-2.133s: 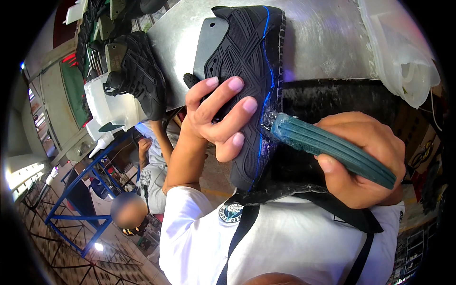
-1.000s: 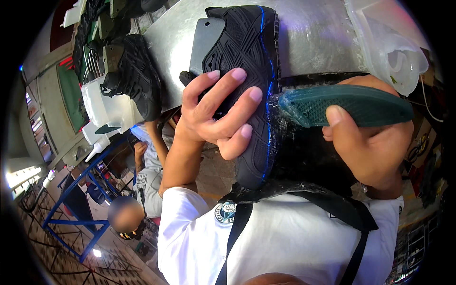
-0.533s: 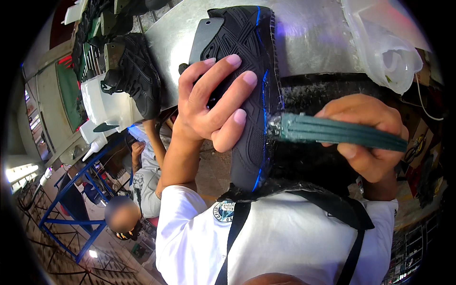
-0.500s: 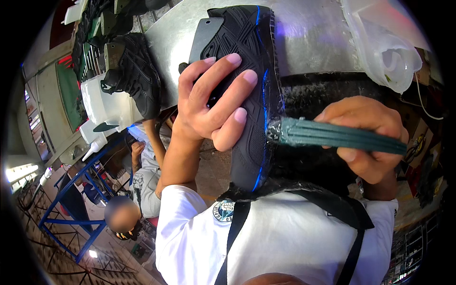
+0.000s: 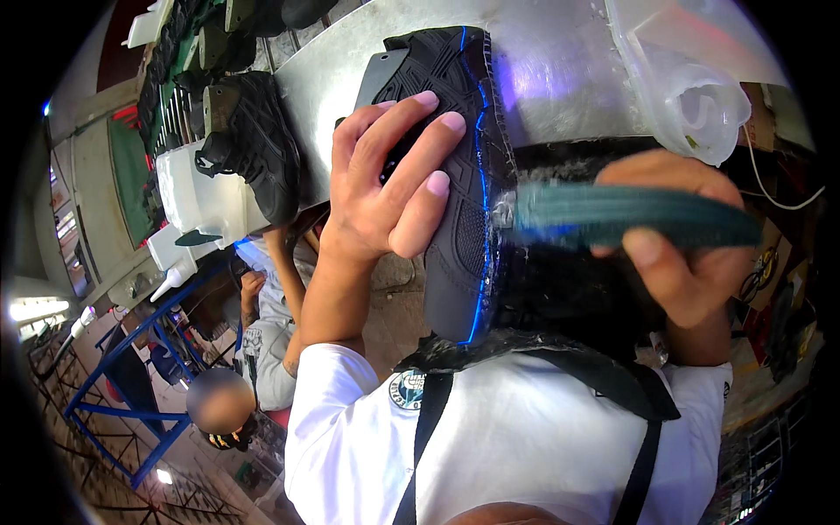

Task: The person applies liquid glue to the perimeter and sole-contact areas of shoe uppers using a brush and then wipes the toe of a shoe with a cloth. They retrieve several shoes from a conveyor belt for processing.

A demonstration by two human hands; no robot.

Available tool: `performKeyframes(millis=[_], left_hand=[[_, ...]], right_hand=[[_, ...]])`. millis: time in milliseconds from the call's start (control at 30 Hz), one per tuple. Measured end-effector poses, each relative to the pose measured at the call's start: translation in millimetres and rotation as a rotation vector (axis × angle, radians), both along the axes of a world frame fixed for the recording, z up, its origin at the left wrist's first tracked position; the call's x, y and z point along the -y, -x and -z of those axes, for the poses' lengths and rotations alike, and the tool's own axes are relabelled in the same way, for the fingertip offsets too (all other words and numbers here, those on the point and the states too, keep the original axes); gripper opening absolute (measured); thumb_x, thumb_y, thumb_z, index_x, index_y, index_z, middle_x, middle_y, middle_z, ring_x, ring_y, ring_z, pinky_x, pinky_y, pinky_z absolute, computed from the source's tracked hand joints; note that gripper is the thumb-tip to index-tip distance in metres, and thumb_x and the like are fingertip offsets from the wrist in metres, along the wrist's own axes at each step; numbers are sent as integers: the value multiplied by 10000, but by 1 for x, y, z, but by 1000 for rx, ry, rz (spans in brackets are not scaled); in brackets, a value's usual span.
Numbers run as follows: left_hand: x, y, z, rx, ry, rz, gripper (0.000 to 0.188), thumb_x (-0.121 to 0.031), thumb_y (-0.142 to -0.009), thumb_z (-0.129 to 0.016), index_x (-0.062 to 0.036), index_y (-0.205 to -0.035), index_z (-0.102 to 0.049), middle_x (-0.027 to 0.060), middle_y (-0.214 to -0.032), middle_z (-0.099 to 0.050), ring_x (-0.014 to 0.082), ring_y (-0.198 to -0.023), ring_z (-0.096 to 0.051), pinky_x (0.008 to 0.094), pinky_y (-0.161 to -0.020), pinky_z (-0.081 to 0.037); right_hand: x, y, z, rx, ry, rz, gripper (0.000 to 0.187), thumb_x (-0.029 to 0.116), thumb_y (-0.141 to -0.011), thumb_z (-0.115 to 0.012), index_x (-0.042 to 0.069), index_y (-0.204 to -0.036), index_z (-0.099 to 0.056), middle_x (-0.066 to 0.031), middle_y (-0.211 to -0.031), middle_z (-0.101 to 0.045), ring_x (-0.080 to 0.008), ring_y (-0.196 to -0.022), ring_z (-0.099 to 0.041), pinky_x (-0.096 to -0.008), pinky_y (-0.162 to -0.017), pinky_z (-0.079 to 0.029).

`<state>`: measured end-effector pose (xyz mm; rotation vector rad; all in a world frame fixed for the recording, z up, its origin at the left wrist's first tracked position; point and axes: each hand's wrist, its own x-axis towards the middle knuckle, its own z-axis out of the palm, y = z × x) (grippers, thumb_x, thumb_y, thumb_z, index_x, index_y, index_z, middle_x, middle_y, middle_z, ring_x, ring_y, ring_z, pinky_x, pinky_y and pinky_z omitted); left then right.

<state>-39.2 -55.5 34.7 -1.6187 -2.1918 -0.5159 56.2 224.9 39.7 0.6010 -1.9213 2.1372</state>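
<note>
A black shoe upper (image 5: pixel 451 210) lies on its side in front of me, stretched over a last whose grey plate shows at the top left. Along its stitched bottom edge runs a glowing blue line. My left hand (image 5: pixel 385 184) wraps over the upper's side from the left, fingers closed on it. In my right hand (image 5: pixel 682 236) is a green-handled brush (image 5: pixel 630 213), smeared by motion. The brush's working end touches or nearly touches the bottom edge of the upper; its bristles are not clear.
A metal table (image 5: pixel 560 87) reaches away, with a translucent plastic container (image 5: pixel 709 122) at its right. Another black shoe upper (image 5: pixel 262 149) hangs by a white plastic bin (image 5: pixel 188 192) at the left. Further back left, a seated person (image 5: pixel 271 332) works near a blue frame (image 5: pixel 131 409).
The brush has moved up along the upper's bottom edge, with my right hand shifting up. The upper and my left hand have shifted slightly.
</note>
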Motion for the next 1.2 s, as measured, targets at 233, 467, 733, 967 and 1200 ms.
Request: performKeyframes(millis=[233, 467, 733, 967, 1200], left_hand=[[-7, 8, 0, -48, -67, 19, 424, -121, -940, -581, -90, -1316, -389, 239, -1243, -658, 406, -1073, -665, 509, -890, -517], [-17, 9, -6, -38, -105, -18, 482, -79, -887, -663, -62, -1291, -401, 236, -1226, -671, 399, -1067, -672, 513, -886, -521], [-28, 8, -21, 28, -106, -98, 491, -68, -835, -718, -48, -1251, -458, 203, -1232, -678, 392, -1075, -660, 484, -905, -521], [-35, 9, -35, 85, -58, -185, 552, -88, -792, -746, -22, -1267, -473, 184, -1254, -668, 379, -1101, -632, 474, -933, -509], [-44, 17, -53, 186, -50, -148, 711, -230, -701, -827, -1, -1292, -505, 173, -1262, -645, 382, -1108, -618, 464, -950, -499]], right_hand=[[4, 6, 7, -223, 76, 33, 224, 68, -907, -646, -76, -1077, -626, -219, -898, -679, -240, -687, -693, -342, -617, -598], [5, -15, -12, -143, -24, -26, 227, 162, -914, -703, -28, -1015, -632, -208, -911, -697, -213, -598, -672, -292, -534, -550], [11, -19, -34, -295, -103, 119, 206, 106, -857, -760, -34, -950, -641, -223, -848, -713, -230, -578, -692, -263, -468, -524], [15, -25, -62, -392, -281, 330, 177, 90, -828, -764, -22, -918, -661, -183, -816, -727, -207, -581, -691, -254, -466, -510], [-36, 14, -111, -410, -564, 31, 230, 187, -939, -695, -24, -993, -621, -219, -892, -709, -257, -663, -709, -312, -533, -554]])
